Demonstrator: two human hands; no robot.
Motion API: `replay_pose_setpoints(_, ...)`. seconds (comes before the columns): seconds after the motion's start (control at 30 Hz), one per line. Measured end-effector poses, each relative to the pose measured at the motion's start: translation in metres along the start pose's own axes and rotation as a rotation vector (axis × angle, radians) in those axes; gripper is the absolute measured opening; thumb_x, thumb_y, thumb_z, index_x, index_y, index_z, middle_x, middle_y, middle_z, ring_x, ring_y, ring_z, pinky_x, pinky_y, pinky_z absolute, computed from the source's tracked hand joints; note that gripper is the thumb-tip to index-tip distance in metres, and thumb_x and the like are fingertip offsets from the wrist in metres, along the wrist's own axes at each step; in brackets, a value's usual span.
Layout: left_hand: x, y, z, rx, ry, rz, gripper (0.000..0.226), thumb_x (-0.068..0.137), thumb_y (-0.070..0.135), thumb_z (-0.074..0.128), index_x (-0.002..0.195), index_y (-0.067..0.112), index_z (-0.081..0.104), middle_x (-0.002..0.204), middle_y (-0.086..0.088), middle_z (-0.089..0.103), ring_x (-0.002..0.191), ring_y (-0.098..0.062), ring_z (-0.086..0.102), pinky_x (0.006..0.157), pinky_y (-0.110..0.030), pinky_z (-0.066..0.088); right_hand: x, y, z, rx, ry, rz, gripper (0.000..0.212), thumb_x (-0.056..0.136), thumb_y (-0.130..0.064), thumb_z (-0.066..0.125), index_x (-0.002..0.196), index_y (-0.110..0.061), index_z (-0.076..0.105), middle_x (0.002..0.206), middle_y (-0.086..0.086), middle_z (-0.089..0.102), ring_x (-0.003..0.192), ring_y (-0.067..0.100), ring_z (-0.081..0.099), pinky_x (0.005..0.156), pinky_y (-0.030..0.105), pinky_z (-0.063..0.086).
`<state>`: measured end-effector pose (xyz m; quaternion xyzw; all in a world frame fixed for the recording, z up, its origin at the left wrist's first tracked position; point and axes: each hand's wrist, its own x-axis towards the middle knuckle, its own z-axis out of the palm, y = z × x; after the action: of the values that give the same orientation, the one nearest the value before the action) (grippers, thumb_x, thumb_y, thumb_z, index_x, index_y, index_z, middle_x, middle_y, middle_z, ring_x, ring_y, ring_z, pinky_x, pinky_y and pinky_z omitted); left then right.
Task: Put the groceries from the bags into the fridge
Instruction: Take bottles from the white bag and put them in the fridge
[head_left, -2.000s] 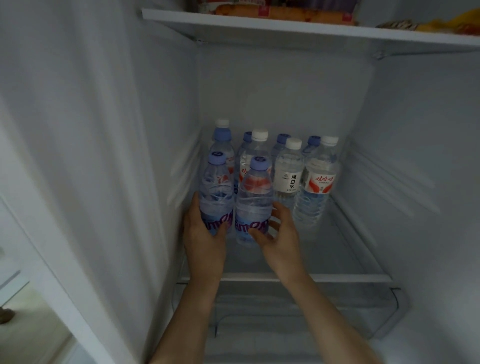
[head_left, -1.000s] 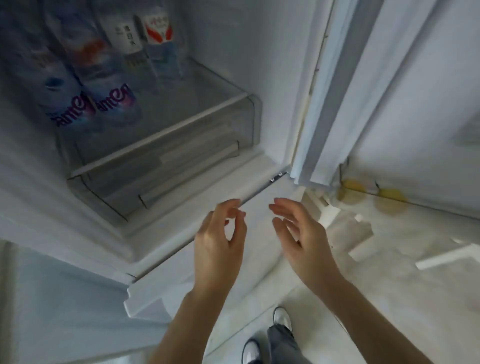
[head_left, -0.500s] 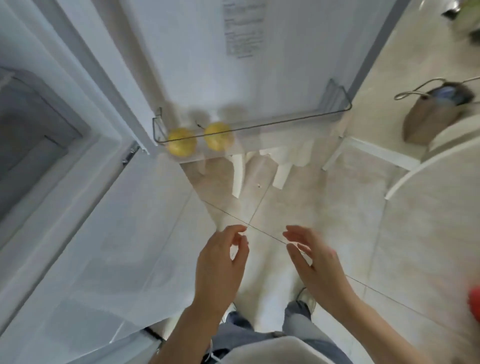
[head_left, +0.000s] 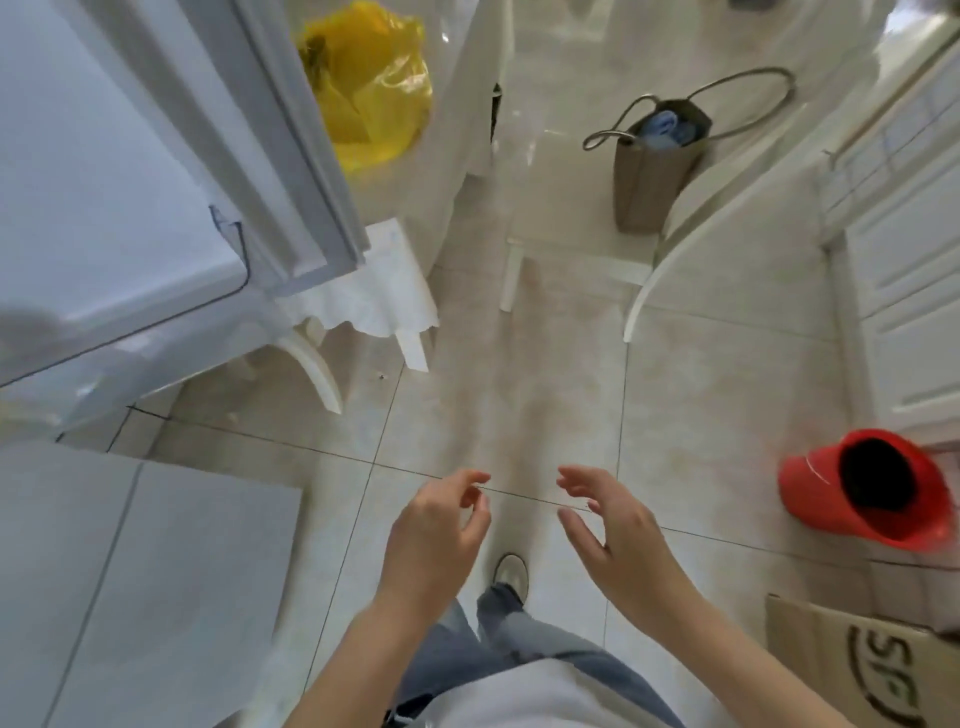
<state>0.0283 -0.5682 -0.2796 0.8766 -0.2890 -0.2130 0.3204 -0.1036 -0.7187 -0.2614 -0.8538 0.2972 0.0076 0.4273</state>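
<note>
Both hands, left hand (head_left: 434, 530) and right hand (head_left: 615, 530), are hovering empty over the tiled floor (head_left: 701, 395); a brown bag (head_left: 649, 176) is sitting far right, a yellow bag (head_left: 371, 88) far left.

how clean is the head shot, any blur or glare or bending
Head view: motion blur smears the white fridge door at left; glare streaks the glossy beige floor tiles near the taupe tote bag; wide-angle bending curves the white cabinet fronts; the left hand and right hand are fairly sharp.
</note>
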Motion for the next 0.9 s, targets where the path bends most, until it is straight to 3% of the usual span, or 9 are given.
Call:
replay_pose_setpoints(0.17, 0.052, 0.029, 0.019, 0.042, -0.062, 0.041, 0.020, 0.093, 0.026, 0.060, 0.113, 0.027, 0.063, 0.091, 0.015, 0.067, 0.081, -0.002, 0.059, 0.071, -0.015, 0.047, 0.045, 0.028, -0.045, -0.025, 0.015, 0.031, 0.038, 0.092, -0.017, 0.060, 0.128, -0.020, 0.051, 0.117, -0.011, 0.058, 0.106, -0.002, 0.054, 0.088, 0.001, 0.035)
replay_pose_setpoints(0.37, 0.131, 0.037, 0.019, 0.101, -0.060, 0.035, 0.022, 0.092, 0.028, 0.060, 0.114, 0.029, 0.060, 0.092, 0.010, 0.066, 0.083, -0.010, 0.062, 0.073, -0.032, 0.056, 0.122, 0.038, -0.080, -0.025, 0.038, 0.014, 0.037, 0.092, -0.018, 0.060, 0.128, -0.019, 0.051, 0.114, -0.012, 0.059, 0.104, 0.001, 0.056, 0.089, 0.009, 0.040)
replay_pose_setpoints(0.47, 0.177, 0.041, 0.016, 0.110, -0.066, 0.022, 0.024, 0.092, 0.026, 0.060, 0.116, 0.027, 0.060, 0.094, 0.015, 0.065, 0.087, -0.009, 0.062, 0.076, -0.034, 0.057, 0.172, 0.034, -0.097, -0.044, 0.042, -0.019, 0.037, 0.091, -0.017, 0.061, 0.127, -0.019, 0.052, 0.112, -0.013, 0.059, 0.103, 0.000, 0.055, 0.086, 0.006, 0.038)
replay_pose_setpoints(0.63, 0.261, 0.047, 0.002, 0.084, -0.033, -0.027, 0.022, 0.092, 0.024, 0.059, 0.113, 0.025, 0.063, 0.096, 0.012, 0.068, 0.087, -0.008, 0.063, 0.078, -0.033, 0.056, 0.263, 0.013, -0.126, -0.072, 0.034, -0.093, 0.034, 0.092, -0.017, 0.059, 0.126, -0.017, 0.053, 0.114, -0.012, 0.057, 0.104, 0.002, 0.055, 0.091, 0.016, 0.042)
replay_pose_setpoints(0.8, 0.345, 0.061, -0.017, 0.020, 0.056, -0.076, 0.019, 0.092, 0.020, 0.059, 0.110, 0.022, 0.065, 0.089, 0.011, 0.067, 0.082, -0.004, 0.062, 0.076, -0.027, 0.055, 0.358, -0.003, -0.155, -0.149, -0.012, -0.163, 0.031, 0.093, -0.018, 0.058, 0.124, -0.015, 0.054, 0.116, -0.006, 0.059, 0.101, -0.001, 0.051, 0.086, 0.002, 0.033)
replay_pose_setpoints(0.9, 0.390, 0.068, -0.033, -0.018, 0.097, -0.104, 0.018, 0.092, 0.019, 0.059, 0.109, 0.021, 0.065, 0.086, 0.011, 0.067, 0.080, -0.004, 0.061, 0.076, -0.024, 0.052, 0.411, -0.017, -0.169, -0.183, -0.040, -0.223, 0.030, 0.093, -0.016, 0.059, 0.123, -0.014, 0.056, 0.117, -0.004, 0.060, 0.101, 0.000, 0.052, 0.085, 0.002, 0.033)
